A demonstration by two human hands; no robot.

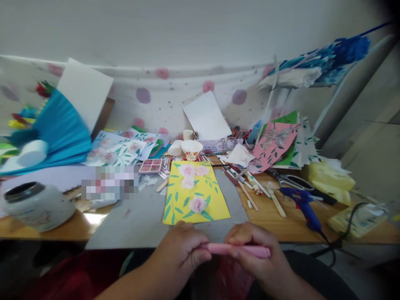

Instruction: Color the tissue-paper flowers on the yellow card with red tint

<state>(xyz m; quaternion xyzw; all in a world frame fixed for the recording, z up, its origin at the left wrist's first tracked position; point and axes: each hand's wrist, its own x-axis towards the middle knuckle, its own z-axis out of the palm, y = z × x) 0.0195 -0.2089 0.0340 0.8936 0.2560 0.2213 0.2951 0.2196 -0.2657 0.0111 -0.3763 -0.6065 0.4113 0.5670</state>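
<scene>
As left hand (187,246) and right hand (256,248) are clasping pink stick (218,248), fingers curled closed | yellow card (204,191) lying twelve o'clock | seemingly adjusting stick; next needing steadiness

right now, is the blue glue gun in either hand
No, the left hand and right hand both hold a pink pen, while the glue gun lies on the table.

On your right, a blue glue gun (304,205) lies near scissors (283,178) on the counter (271,229); on your left stands a dark-rimmed white jar (42,210).
</scene>
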